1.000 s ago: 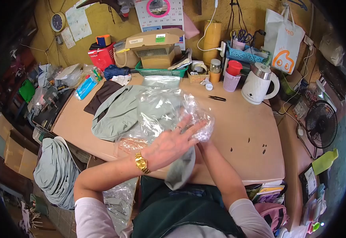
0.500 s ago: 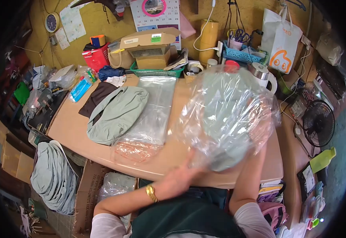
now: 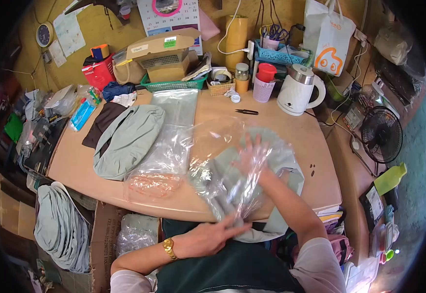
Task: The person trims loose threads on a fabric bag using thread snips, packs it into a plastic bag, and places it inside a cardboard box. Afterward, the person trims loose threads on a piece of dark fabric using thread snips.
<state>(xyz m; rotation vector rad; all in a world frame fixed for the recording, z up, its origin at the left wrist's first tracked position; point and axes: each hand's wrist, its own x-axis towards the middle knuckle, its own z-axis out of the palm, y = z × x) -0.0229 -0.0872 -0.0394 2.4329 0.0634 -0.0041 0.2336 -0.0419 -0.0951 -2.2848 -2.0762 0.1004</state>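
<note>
A clear plastic bag (image 3: pixel 205 171) with sage-green fabric (image 3: pixel 291 168) in and around it lies on the right half of the tan table. My right hand (image 3: pixel 253 155) presses on the bag with its fingers spread. At the table's front edge, my left hand (image 3: pixel 213 238), with a gold watch at its wrist, pinches the bunched lower end of the bag; its fingertips are partly blurred. Part of the fabric hangs over the front edge. Left of the bag lie flat clear bags (image 3: pixel 174 115) and a folded sage-green fabric piece (image 3: pixel 130 139).
Along the back stand a green basket (image 3: pixel 174 86) with cardboard boxes, a pink cup (image 3: pixel 263 91) and a white kettle (image 3: pixel 295 93). Small black snips (image 3: pixel 246 112) lie before them. A fabric stack (image 3: pixel 61 229) is at the lower left, a black fan (image 3: pixel 382 134) at right.
The bag and fabric were lifted to the right and are now lower, flat near the front edge. My right hand has moved onto the bag with fingers spread. The view has shifted.
</note>
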